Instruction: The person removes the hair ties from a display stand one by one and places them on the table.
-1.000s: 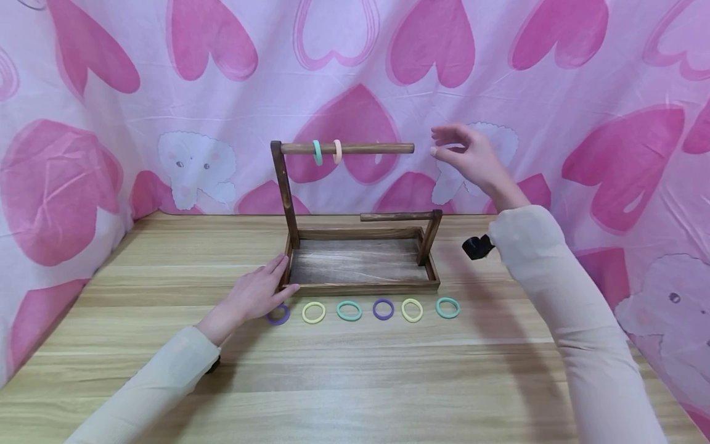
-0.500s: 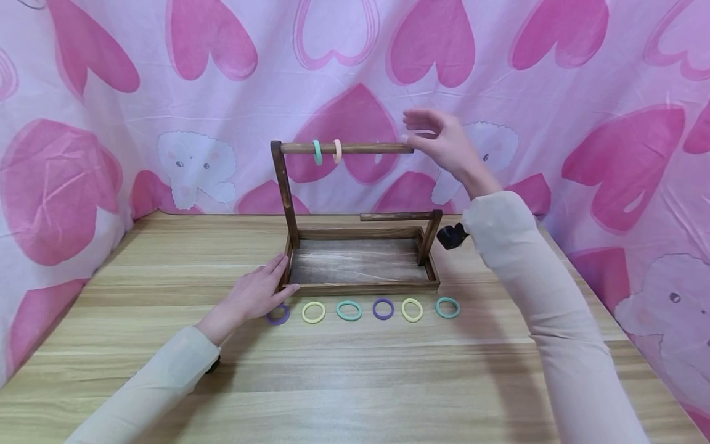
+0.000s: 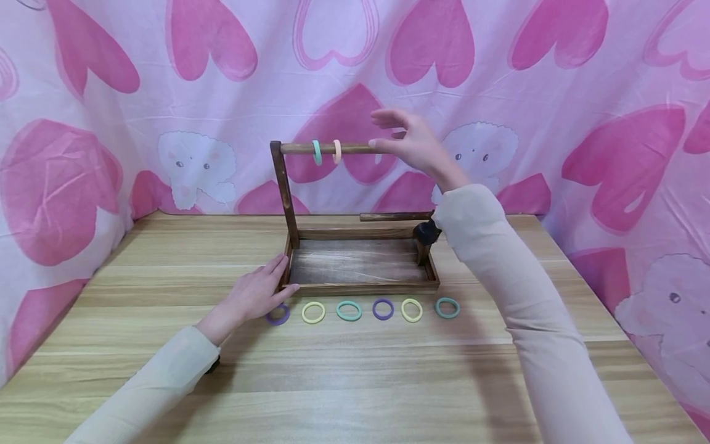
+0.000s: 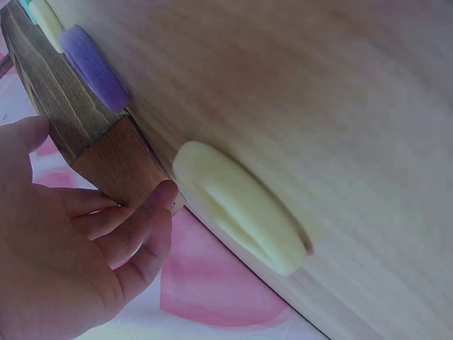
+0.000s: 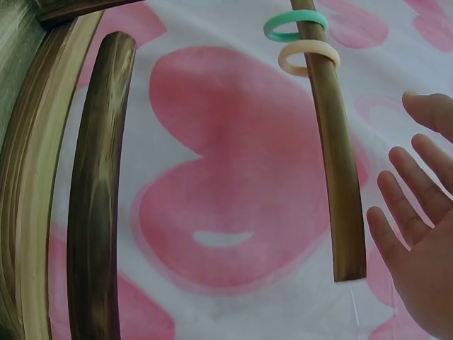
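No text, label, brand, number or sign can be read in any of the views. The pink cloth (image 3: 499, 74) carries only printed hearts and small animal figures, without letters. The wooden stand (image 3: 360, 271) has no marking.

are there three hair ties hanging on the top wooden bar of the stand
No, only two hang on the top wooden bar: a green elastic hair tie and a peach elastic hair tie.

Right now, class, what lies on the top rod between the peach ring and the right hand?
Bare rod, as head view shows, between peach ring and right hand.
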{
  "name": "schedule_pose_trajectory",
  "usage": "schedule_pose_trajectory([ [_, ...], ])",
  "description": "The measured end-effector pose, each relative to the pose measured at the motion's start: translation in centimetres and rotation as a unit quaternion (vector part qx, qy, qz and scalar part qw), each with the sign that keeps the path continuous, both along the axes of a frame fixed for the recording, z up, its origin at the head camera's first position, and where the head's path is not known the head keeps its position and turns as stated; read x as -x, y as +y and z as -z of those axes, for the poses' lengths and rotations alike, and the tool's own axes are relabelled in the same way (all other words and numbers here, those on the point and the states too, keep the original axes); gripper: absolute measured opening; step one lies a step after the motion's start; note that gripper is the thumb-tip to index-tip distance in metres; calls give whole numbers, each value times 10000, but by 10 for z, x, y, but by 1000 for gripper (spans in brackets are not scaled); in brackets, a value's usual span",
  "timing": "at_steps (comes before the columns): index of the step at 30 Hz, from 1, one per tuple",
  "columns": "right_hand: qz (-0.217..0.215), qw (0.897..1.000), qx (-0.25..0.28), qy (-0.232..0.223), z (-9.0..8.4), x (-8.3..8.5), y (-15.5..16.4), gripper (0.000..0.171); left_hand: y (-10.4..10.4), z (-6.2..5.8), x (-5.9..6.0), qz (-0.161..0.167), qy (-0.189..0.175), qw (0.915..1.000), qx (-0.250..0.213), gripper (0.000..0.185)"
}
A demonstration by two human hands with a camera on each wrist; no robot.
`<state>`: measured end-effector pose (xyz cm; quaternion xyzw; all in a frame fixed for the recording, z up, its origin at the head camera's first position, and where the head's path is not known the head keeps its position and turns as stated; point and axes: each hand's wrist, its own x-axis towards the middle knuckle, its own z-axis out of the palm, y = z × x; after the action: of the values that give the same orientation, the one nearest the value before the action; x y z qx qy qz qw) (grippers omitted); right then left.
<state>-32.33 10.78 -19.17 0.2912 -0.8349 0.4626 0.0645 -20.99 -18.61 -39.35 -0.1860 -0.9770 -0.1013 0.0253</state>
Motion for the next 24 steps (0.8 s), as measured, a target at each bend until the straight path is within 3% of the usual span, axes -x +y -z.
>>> schedule_pose_trajectory([
  [8,-196,9982,-425,362,14,26,-16,52,-1,0,0,2,-27,10000,29,71],
  [24,-243,9921,-1163,406,19,31,-42,55,-2,0,-2,25,-77,9999,68,71],
])
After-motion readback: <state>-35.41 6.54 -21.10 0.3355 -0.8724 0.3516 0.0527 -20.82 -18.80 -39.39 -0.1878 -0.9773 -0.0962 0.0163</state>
